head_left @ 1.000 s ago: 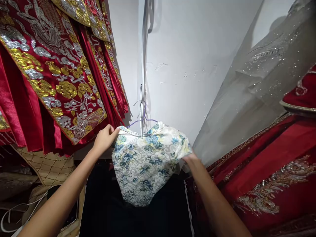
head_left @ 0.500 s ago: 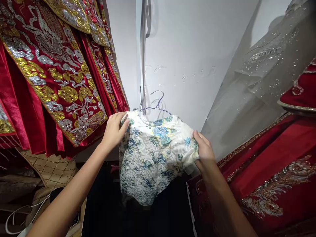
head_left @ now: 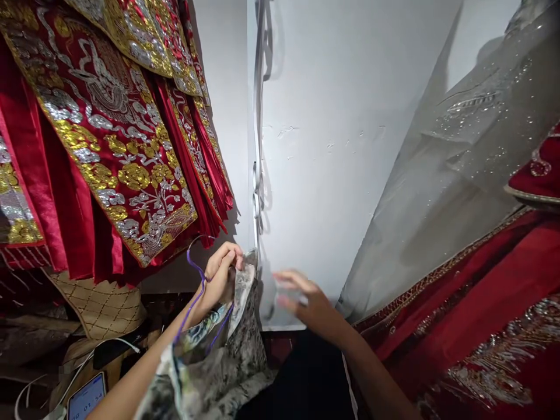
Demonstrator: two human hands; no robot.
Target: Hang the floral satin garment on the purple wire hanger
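A floral blouse (head_left: 205,379) in white, blue and green hangs low in front of me, turned side-on. Its purple wire hanger (head_left: 198,300) is still inside, the hook pointing up beside my left wrist. My left hand (head_left: 223,268) is closed on the blouse's shoulder or sleeve edge, fingers curled round the cloth. To the right, my right hand (head_left: 304,297) is off the garment, its thumb and fingers apart and somewhat blurred, with nothing visible between them. The blouse's lower part runs out of view at the bottom.
Red costumes with gold and silver embroidery (head_left: 118,146) hang at the left. A sheer sparkly veil (head_left: 433,175) and red beaded skirts (head_left: 481,303) fill the right. Ahead is a white wall (head_left: 324,116) with a metal strip (head_left: 257,116). A phone (head_left: 87,396) and white cable lie lower left.
The blouse has swung from facing me to side-on and moved down to the left with its hanger. My right hand has let go of its sleeve and moved left; my left still holds on.
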